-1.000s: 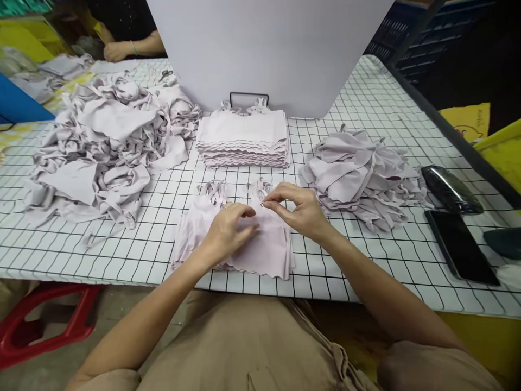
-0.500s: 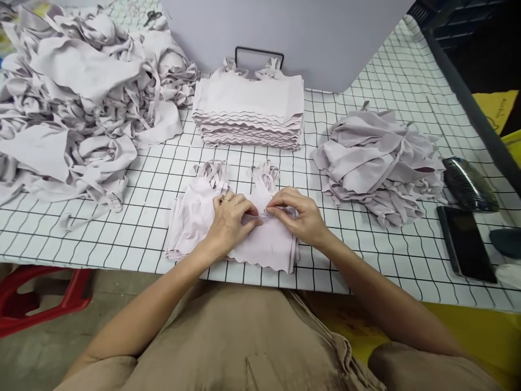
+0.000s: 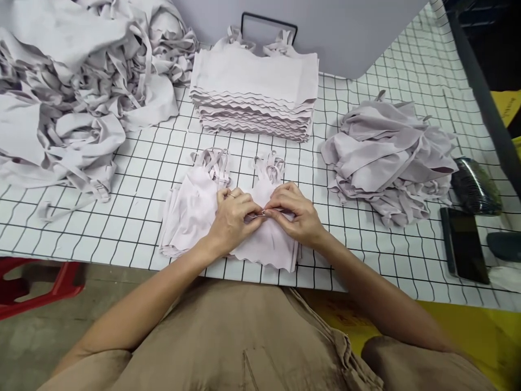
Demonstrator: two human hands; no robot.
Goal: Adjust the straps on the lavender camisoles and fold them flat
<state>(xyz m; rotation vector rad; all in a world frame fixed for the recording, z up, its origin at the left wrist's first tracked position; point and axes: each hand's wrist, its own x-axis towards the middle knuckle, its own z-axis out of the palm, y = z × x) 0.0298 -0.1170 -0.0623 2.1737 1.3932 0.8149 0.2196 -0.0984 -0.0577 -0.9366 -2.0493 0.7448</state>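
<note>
Close to the table's front edge lies a small stack of pale pinkish-grey camisole tops [image 3: 195, 212], with thin straps at the top and a wavy hem. Over its middle, my left hand [image 3: 235, 217] is closed, thumb and forefinger pinching a thin pale strand [image 3: 260, 213]. My right hand [image 3: 295, 214] is also closed in a pinch on that strand from the other side. The fingertips of both hands almost touch, just below the gap between the two groups of straps. Any small thing inside the pinches is hidden by the fingers.
A neat stack of tops [image 3: 254, 76] stands behind, against a grey panel [image 3: 325, 32]. Loose garments heap up at left [image 3: 73, 81]; a folded pile [image 3: 391, 152] lies right. Beside it are a phone [image 3: 464, 244] and a dark ribbed object [image 3: 476, 184]. A red stool [image 3: 61, 288] stands below.
My right hand's fingertips have come closer to my left hand's, narrowing the visible length of strand between them. The view has shifted slightly; the garment piles stay as they were.
</note>
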